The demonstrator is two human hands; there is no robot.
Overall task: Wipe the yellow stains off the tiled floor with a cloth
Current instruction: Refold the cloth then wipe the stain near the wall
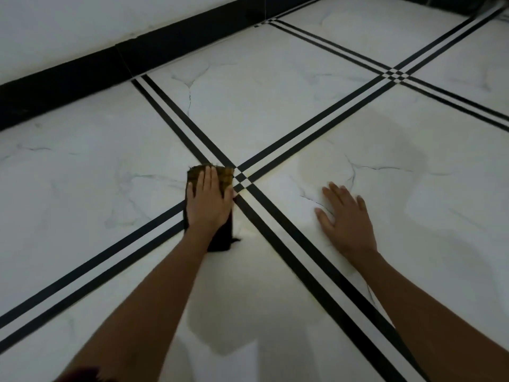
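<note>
The left hand [209,201] lies flat, fingers spread, pressing the cloth [219,175] just left of the stripe crossing [240,180], likely to scrub there. The right hand [345,220], open and empty, braces on the floor [275,106] right of the crossing, beside a faint yellow stain [316,166].

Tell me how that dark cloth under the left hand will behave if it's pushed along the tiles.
The cloth looks thin and floppy: it lies flat under the left hand, with a frayed corner trailing out. It will probably slide easily, since the tiled floor looks glossy. Its far edge appears yellow-stained, so it may smear rather than lift more.
</note>
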